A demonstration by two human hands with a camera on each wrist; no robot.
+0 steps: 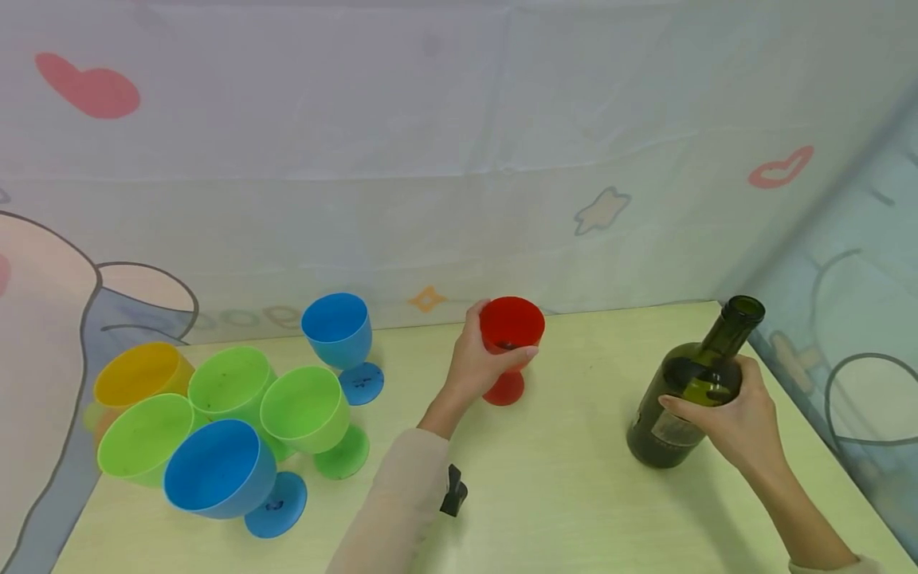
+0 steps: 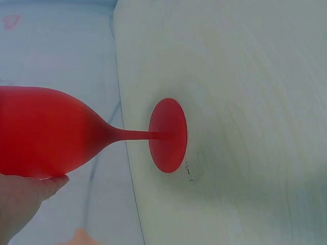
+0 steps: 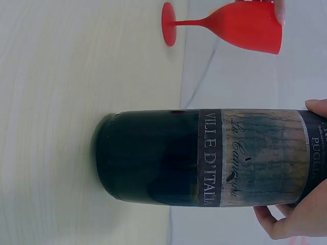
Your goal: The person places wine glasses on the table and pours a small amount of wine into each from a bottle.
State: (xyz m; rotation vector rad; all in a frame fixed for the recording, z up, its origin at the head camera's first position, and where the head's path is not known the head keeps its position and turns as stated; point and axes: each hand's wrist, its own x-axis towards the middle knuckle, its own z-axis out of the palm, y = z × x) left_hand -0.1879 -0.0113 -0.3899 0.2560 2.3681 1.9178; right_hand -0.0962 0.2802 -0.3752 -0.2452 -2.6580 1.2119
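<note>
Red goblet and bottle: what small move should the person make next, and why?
Perhaps shift the bottle a little toward the red goblet. The right hand grips the bottle, whose mouth looks uncapped; the left hand holds the red goblet by its bowl, and a gap separates the two. Bringing them closer would probably make pouring possible.

My left arm (image 1: 412, 474) stretches forward, slanting to the right, its pale sleeve (image 1: 390, 514) ending just short of my bare wrist (image 1: 437, 414). My left hand (image 1: 479, 363) is curled in a grip, the left thumb (image 1: 519, 356) pointing rightward. My right forearm (image 1: 799, 506), bare above its cuff (image 1: 835, 566), slants up and leftward from the lower right. My right hand (image 1: 739, 418) grips too, its right thumb (image 1: 684, 409) laid leftward, the bent fingers (image 3: 273, 224) showing in the right wrist view. My hands are well apart.
</note>
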